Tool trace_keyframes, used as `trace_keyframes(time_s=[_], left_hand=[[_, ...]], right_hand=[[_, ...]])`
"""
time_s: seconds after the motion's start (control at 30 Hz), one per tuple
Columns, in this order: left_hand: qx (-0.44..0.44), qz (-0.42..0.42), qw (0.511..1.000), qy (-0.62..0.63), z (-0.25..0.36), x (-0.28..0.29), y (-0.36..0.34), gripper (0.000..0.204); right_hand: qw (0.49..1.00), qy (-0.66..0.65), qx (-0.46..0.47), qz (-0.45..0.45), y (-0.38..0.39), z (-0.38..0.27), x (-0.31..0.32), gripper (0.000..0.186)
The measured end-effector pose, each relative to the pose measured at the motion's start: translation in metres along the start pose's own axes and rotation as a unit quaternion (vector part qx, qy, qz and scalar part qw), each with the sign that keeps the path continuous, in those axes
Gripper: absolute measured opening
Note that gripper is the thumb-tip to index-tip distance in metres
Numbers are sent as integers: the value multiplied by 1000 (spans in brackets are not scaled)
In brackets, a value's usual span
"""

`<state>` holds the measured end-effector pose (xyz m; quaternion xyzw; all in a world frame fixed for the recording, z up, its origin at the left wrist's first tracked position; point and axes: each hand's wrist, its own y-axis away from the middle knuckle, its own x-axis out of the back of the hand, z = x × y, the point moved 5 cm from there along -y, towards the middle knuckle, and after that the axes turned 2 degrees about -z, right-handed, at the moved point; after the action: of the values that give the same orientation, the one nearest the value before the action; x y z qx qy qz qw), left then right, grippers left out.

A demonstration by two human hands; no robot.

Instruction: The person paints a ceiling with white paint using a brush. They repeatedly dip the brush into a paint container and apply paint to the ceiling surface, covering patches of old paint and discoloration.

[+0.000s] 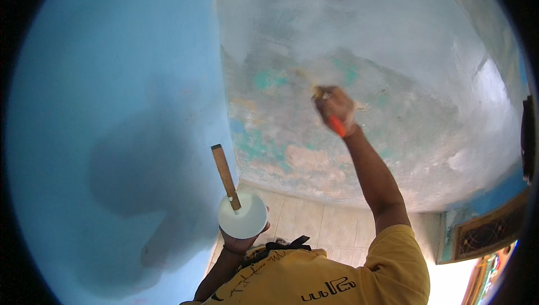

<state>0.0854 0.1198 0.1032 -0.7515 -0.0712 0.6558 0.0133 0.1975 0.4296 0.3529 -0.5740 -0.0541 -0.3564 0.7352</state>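
My right hand is raised against the patchy grey, green and pink wall, closed around an orange-handled tool; the tool's head is blurred at the wall surface. Low in the middle, my left hand grips a white round container from underneath, fingers curled at its side. A flat wooden stick stands in the container, leaning up to the left, with white material around its lower end.
A blue wall with my shadow on it meets the patchy wall at a vertical corner on the left. Pale floor tiles lie below. At the lower right are a dark wooden framed panel and a bright opening.
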Motion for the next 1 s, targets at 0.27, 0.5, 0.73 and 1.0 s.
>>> trace_keyframes(time_s=[0.27, 0.5, 0.73, 1.0], left_hand=[[23, 38, 999, -1, 2, -10, 8, 79], [-38, 96, 991, -85, 8, -6, 17, 79], [-18, 26, 999, 29, 2, -6, 8, 77], [13, 35, 996, 81, 7, 1, 2, 62]], right_hand=[[932, -138, -267, 205, 41, 88, 77, 11], [770, -261, -465, 351, 66, 46, 130, 22], [660, -509, -488, 260, 23, -79, 130, 25], [769, -503, -383, 95, -33, -165, 146, 24]])
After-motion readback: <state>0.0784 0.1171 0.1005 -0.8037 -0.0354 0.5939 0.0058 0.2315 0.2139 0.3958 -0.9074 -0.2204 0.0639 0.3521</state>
